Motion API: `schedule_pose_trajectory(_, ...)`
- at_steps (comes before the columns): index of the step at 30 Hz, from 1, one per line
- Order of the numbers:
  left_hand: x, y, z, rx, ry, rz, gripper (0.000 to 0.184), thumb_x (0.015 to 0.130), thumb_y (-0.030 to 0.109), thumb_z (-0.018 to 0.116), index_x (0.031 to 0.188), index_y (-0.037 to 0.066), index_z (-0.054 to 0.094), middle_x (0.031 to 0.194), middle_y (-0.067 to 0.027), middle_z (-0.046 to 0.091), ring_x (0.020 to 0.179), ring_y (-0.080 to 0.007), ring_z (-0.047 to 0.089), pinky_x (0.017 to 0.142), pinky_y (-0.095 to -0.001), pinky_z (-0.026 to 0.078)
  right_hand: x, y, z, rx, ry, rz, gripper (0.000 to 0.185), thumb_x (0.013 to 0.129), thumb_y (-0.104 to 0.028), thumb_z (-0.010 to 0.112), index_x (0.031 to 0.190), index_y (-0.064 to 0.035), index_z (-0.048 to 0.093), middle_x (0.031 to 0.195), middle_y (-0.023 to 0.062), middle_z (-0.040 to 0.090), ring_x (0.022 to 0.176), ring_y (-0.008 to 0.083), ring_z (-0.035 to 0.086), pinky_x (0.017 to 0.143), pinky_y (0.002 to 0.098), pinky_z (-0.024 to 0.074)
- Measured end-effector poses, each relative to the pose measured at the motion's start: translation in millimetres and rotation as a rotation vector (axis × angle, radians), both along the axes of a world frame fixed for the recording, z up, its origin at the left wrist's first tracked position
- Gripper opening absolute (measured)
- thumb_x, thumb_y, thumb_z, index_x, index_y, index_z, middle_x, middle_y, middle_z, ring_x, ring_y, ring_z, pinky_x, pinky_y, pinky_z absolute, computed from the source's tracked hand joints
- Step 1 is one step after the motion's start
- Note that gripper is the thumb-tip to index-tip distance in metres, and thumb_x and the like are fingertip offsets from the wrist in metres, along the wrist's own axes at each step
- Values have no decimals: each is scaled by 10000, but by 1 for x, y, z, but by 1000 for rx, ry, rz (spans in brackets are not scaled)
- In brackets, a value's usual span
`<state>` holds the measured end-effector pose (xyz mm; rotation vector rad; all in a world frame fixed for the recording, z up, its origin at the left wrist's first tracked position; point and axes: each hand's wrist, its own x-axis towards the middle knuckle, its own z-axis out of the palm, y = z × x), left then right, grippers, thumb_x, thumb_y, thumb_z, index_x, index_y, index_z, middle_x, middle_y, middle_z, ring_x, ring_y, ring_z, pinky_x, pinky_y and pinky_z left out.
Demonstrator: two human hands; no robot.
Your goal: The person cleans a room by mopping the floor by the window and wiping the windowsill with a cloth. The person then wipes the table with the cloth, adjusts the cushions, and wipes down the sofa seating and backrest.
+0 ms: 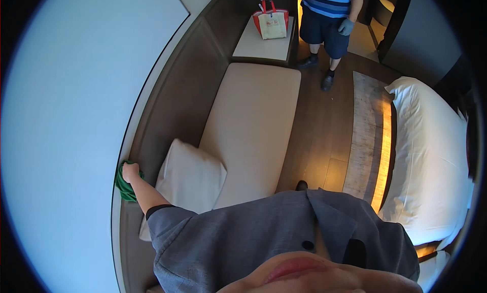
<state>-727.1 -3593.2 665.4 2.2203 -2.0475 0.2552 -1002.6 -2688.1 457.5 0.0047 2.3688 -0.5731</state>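
Note:
At the end of my outstretched arm, my left hand (130, 171) is closed on a green cloth (125, 185). The cloth lies bunched on the ledge (133, 145) along the top of the brown backrest, beside the pale wall panel. A cream cushion (190, 173) leans on the bench seat just to the right of my forearm. My right hand is not in view; the grey jacket hides that side.
A long beige bench seat (253, 115) runs ahead. Beyond it, a red and cream bag (274, 26) stands on a white tabletop (261, 46), touched by a gloved person (329, 19). A white bed (431, 156) and grey rug (364, 135) are at the right.

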Motion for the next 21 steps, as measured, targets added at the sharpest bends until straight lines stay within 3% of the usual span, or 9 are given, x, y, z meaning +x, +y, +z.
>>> schedule_pose_trajectory(3, -93, -21, -2, 27, -64, -39, 472, 708, 211, 525, 1163, 92, 555, 1140, -126, 585, 1060, -284, 551, 899, -378, 436, -82, -12, -3, -29, 26, 7, 441, 783, -231, 618, 1181, -94, 486, 846, 166, 634, 797, 274, 629, 719, 327, 478)
schedule_pose_trajectory(6, -190, -31, 2, -16, -93, -86, 336, 707, 223, 544, 1004, 78, 607, 1033, -144, 625, 968, -306, 596, 817, -401, 476, -155, -43, 7, -5, 42, 13, 443, 788, -232, 616, 1187, -93, 482, 860, 164, 630, 805, 271, 627, 724, 326, 479)
schedule_pose_trajectory(12, -384, -70, -16, -237, -68, -51, 300, 704, 341, 566, 872, 103, 638, 903, -110, 656, 859, -309, 614, 758, -390, 475, -261, -115, 27, -20, 31, -67, 448, 806, -230, 604, 1208, -90, 464, 897, 150, 619, 825, 251, 621, 729, 321, 482)
schedule_pose_trajectory(17, -578, -125, -21, -335, -118, -231, 271, 739, 343, 557, 834, 96, 616, 854, -111, 658, 817, -288, 621, 730, -383, 479, -309, -161, 49, 23, -38, -174, 452, 821, -228, 593, 1226, -88, 449, 928, 139, 609, 841, 234, 617, 733, 316, 484)
schedule_pose_trajectory(20, -682, -153, 10, -124, -135, -274, 304, 720, 339, 563, 895, 106, 648, 887, -110, 670, 849, -254, 645, 702, -371, 498, -330, -174, 60, 45, -82, -240, 455, 830, -227, 587, 1237, -87, 441, 947, 132, 604, 851, 224, 614, 736, 314, 486)
schedule_pose_trajectory(21, -710, -165, 6, -167, -135, -347, 301, 720, 337, 563, 918, 129, 654, 895, -105, 669, 855, -259, 642, 716, -373, 498, -335, -177, 62, 54, -92, -270, 455, 833, -227, 585, 1240, -86, 438, 953, 129, 602, 854, 221, 613, 737, 313, 486)
